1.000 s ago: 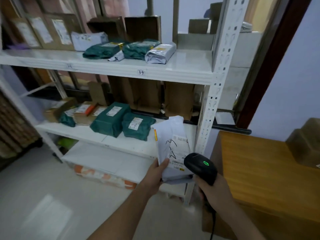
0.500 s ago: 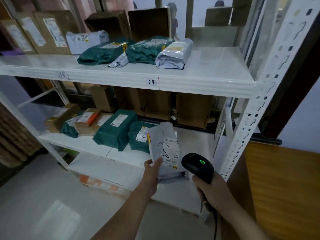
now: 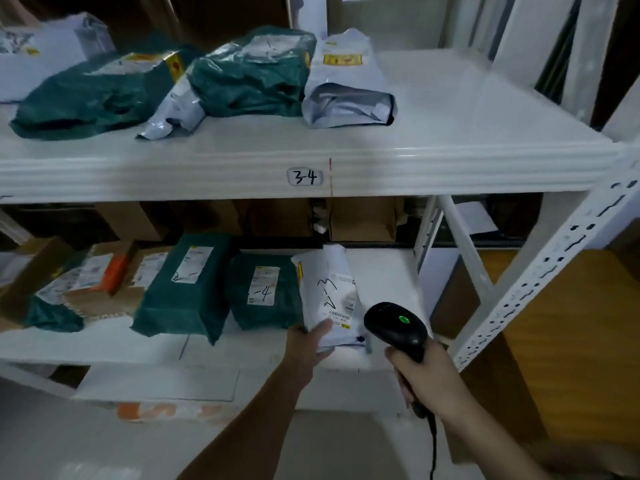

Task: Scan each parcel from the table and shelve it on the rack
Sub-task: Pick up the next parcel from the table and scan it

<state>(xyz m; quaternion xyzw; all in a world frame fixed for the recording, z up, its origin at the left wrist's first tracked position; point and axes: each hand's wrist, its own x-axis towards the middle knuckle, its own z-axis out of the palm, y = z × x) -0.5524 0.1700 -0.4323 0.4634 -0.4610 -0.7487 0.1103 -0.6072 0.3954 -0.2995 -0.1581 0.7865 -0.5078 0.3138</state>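
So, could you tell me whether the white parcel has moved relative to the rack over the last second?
Yes. The white parcel in the left hand moved in over the middle shelf, beside the green parcel.

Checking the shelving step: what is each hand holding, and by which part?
Left hand grips the white parcel by its lower end. Right hand grips the black scanner by its handle.

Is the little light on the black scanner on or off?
On. A green light glows on top of the black scanner, which the right hand grips by its handle beside the white parcel.
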